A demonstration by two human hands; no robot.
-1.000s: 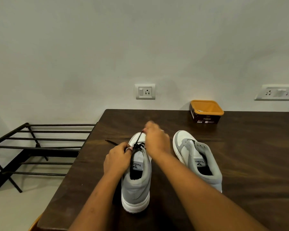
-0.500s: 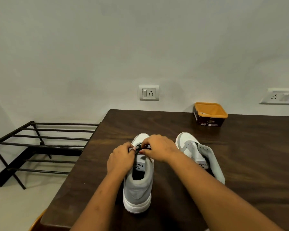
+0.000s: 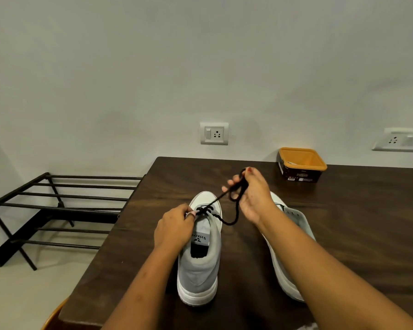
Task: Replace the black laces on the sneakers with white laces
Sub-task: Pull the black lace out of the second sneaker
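Two grey and white sneakers stand on the dark wooden table (image 3: 367,210), heels toward me. The left sneaker (image 3: 199,263) still carries a black lace (image 3: 234,210) in its front eyelets. My right hand (image 3: 253,196) is raised above and to the right of that shoe and grips a bunched loop of the black lace, which runs taut down to the eyelets. My left hand (image 3: 174,228) grips the left side of the shoe's upper near the tongue. The right sneaker (image 3: 289,246) is partly hidden behind my right forearm and shows no lace.
An orange-rimmed dark tub (image 3: 301,165) sits at the back of the table near the wall. A black metal rack (image 3: 57,210) stands on the floor left of the table. Wall sockets (image 3: 214,133) are behind.
My right hand has lifted up and to the right from the shoe's eyelets, drawing a length of black lace out with it. My left hand stays on the shoe.
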